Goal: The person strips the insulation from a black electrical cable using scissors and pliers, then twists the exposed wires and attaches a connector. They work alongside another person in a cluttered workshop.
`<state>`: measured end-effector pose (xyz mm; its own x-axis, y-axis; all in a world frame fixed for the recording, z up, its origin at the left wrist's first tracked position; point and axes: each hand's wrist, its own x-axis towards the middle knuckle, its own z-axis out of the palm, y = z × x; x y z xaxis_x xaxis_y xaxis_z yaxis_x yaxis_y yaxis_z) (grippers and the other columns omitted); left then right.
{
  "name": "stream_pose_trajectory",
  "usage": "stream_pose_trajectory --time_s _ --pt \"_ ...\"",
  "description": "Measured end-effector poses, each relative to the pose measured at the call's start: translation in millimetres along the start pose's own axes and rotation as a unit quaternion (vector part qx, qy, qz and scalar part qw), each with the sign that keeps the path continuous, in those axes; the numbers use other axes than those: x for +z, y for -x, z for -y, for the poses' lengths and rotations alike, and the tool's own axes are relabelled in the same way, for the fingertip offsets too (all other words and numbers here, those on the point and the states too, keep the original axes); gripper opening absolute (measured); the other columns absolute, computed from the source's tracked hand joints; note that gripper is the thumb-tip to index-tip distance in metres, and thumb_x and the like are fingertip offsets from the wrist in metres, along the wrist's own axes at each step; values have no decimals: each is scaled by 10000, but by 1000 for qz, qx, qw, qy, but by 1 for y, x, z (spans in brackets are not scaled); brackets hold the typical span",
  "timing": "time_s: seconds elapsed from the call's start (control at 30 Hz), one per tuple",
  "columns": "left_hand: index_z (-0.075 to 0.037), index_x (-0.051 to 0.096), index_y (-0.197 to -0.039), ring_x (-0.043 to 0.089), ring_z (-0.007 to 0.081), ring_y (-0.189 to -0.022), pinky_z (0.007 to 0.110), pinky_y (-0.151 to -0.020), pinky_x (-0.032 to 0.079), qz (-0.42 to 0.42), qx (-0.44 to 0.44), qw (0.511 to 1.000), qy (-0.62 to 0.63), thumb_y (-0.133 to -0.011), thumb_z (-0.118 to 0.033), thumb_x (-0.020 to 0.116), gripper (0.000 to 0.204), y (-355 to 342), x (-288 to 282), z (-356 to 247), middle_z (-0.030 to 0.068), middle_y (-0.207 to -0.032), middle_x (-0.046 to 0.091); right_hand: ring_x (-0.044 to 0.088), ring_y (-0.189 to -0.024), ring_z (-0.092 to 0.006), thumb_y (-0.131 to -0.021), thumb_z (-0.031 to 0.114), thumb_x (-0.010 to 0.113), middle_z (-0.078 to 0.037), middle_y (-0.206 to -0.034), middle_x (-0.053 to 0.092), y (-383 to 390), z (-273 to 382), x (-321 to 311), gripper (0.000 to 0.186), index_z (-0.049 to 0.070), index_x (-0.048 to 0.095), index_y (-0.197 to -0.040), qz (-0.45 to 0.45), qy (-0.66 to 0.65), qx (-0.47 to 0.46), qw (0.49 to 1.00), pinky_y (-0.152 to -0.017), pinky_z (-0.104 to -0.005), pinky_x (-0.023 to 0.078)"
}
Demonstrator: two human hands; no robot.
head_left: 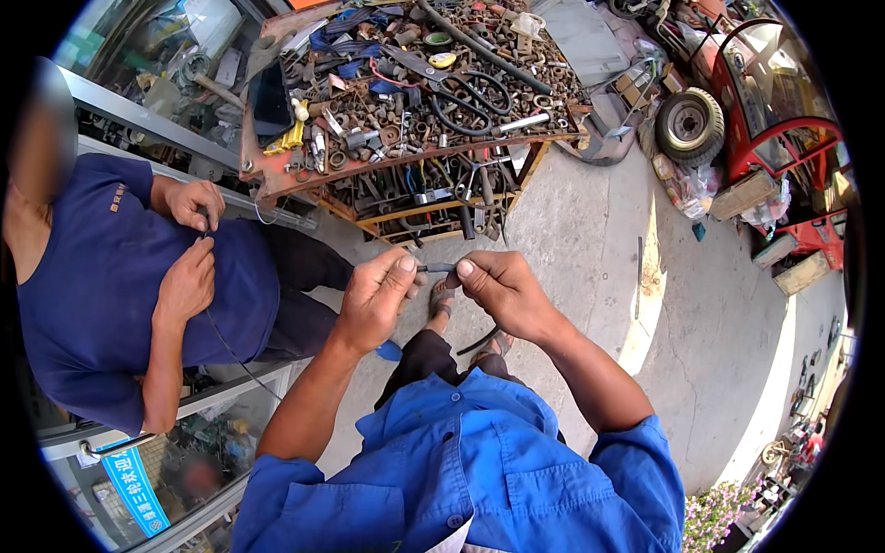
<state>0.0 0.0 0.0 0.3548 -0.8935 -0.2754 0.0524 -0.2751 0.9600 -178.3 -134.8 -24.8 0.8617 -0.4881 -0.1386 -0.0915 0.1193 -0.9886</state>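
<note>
In front of my blue shirt, my left hand (383,295) and my right hand (502,295) are raised, fingers closed on a short dark piece of cable or tube (433,268) stretched between them. Both thumbs are uppermost, their tips a little apart. A black length of tube or cable (478,343) shows below my right hand; whether it joins the held piece is hidden. At left, a person in a dark blue T-shirt (147,276) holds a thin black cable (229,346) in both hands.
A rusty bench (253,161) heaped with nuts, bolts, scissors and tools stands ahead, above an open shelf of wrenches. Glass doors (184,111) line the left. A tyre (690,129), red vehicle parts (756,138) and boxes lie at right on the concrete floor (682,350).
</note>
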Motion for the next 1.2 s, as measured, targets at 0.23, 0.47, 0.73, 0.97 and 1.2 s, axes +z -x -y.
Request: stream_pose_trajectory --time_s 0.23,0.47,0.73,0.97,1.2 --pt "-16 615 -878 434 16 -543 197 -486 337 -24 96 989 -107 -1020 -295 588 314 -3 9 -7 -4 -710 581 539 -594 -157 -1033 259 553 -66 -647 559 3 6 -7 358 -62 671 -928 11 -54 43 998 -556 -359 446" --pt "-16 611 -869 427 13 -533 197 -460 330 -22 88 990 -111 -1019 -293 595 315 -5 11 -14 -15 -670 555 598 -681 -392 -907 39 645 -182 -753 584 -5 12 -5 101 -10 635 -994 -33 270 -259 927 -566 -443 463" --pt "-25 589 -838 404 7 -533 192 -448 319 -56 91 993 -57 -1015 -295 612 324 -14 25 -6 -32 -651 507 564 -572 -427 -893 44 647 -186 -666 544 -5 -1 14 174 14 505 -797 -109 265 -262 922 -499 -505 444" --pt "30 602 -854 473 90 -665 287 -600 423 -42 73 991 -104 -1007 -220 599 293 -14 22 -6 33 -679 549 562 -514 -342 -934 102 638 -152 -609 537 -6 -14 25 207 -1 562 -771 -173 204 -246 932 -482 -438 438" --pt "17 596 -842 469 111 -648 304 -588 414 24 159 971 -177 -990 -185 606 251 -18 15 -13 56 -682 544 415 -532 -79 -1009 281 592 25 -598 476 -14 15 -24 364 -17 680 -819 111 -115 123 979 -477 -277 377"
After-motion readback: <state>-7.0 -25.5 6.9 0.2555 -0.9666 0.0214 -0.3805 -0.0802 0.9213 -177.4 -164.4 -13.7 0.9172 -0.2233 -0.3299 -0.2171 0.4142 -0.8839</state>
